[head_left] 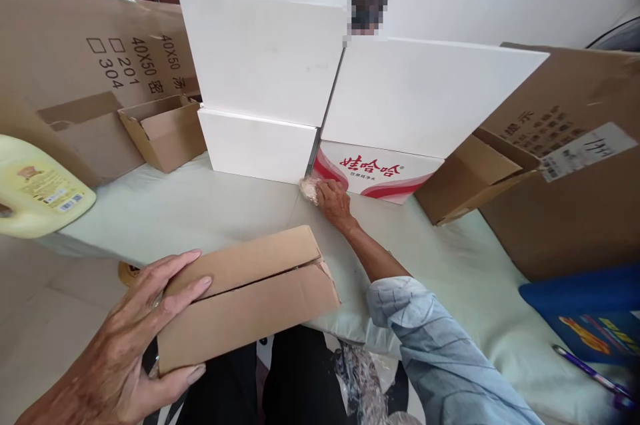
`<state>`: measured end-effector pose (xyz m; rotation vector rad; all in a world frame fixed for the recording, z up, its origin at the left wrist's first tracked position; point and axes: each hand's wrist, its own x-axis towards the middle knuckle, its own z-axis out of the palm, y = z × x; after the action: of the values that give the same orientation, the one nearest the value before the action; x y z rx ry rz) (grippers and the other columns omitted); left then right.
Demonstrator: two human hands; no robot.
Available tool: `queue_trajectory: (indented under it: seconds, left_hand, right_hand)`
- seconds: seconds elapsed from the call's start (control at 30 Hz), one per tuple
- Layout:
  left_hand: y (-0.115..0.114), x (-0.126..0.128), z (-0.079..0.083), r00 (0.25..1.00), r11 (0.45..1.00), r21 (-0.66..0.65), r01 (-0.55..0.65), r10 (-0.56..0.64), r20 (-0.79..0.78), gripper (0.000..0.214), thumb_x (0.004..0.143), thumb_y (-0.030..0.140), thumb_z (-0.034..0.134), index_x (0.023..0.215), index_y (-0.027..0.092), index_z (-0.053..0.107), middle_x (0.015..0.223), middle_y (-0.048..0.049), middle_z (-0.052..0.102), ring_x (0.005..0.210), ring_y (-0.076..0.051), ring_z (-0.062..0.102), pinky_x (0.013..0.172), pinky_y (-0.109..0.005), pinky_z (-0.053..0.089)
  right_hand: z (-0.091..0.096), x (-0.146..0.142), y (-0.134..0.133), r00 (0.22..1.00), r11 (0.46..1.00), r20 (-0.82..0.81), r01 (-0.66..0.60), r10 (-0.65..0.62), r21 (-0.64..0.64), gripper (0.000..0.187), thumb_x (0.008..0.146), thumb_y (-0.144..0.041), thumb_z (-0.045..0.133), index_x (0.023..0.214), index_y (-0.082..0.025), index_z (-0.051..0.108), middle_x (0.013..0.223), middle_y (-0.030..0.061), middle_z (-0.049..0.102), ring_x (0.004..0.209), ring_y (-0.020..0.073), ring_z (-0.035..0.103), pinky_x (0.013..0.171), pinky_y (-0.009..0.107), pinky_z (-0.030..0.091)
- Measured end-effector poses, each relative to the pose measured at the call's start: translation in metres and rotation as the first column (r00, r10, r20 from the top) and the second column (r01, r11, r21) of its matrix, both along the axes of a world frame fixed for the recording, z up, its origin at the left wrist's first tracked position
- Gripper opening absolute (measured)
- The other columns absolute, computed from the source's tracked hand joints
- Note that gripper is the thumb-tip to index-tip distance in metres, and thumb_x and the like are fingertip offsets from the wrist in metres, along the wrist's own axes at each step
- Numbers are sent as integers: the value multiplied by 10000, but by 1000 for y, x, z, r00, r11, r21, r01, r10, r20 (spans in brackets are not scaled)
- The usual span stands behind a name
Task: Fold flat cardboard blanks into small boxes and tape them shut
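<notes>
My left hand [137,325] grips the near left end of a closed brown cardboard box [250,292], fingers over its top and thumb under its side. The box rests at the front edge of a pale padded surface [200,205]. My right hand [333,202] is stretched far forward, fingers closed on a small crumpled clear wrapper [309,189]. That hand sits at the foot of a white box with red printing [375,172], where it meets a white box [257,145].
Large white panels [265,55] lean at the back. An open small carton [165,128] stands back left, another [467,178] right. Big brown cartons [570,158] flank both sides. A yellow jug [35,188] lies at left, a blue bag [590,312] and pen [595,378] at right.
</notes>
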<state>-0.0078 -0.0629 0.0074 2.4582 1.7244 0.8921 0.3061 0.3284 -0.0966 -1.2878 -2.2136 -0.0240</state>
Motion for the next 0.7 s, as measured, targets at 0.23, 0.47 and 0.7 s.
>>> queue_trajectory:
  seconds: [0.23, 0.47, 0.7]
  left_hand:
    - [6, 2, 5, 1000, 1000, 1, 14, -14, 6, 818, 920, 303, 704, 1678, 386, 407, 1735, -122, 410, 1523, -439, 496, 1205, -643, 514]
    - [5, 3, 4, 999, 999, 27, 38, -38, 13, 789, 929, 292, 717, 1663, 349, 434, 1717, -152, 421, 1523, -437, 484, 1207, -623, 507]
    - [12, -3, 5, 998, 998, -21, 64, -64, -4, 930, 896, 364, 830, 1704, 348, 371, 1741, -165, 384, 1563, -444, 439, 1242, -639, 482]
  right_hand:
    - [-9, 11, -10, 990, 1000, 142, -25, 25, 2, 508, 1119, -365, 453, 1562, -168, 606, 1623, 196, 549, 1412, 393, 513, 1110, 502, 528]
    - [-15, 4, -22, 975, 995, 211, -52, 69, -85, 704, 1045, -397, 620, 1677, -134, 456, 1789, 223, 324, 1638, 431, 288, 1236, 613, 438]
    - [23, 11, -45, 992, 979, 73, -89, 104, -186, 817, 1066, -499, 564, 1750, -124, 321, 1820, 243, 204, 1669, 436, 262, 1252, 688, 400]
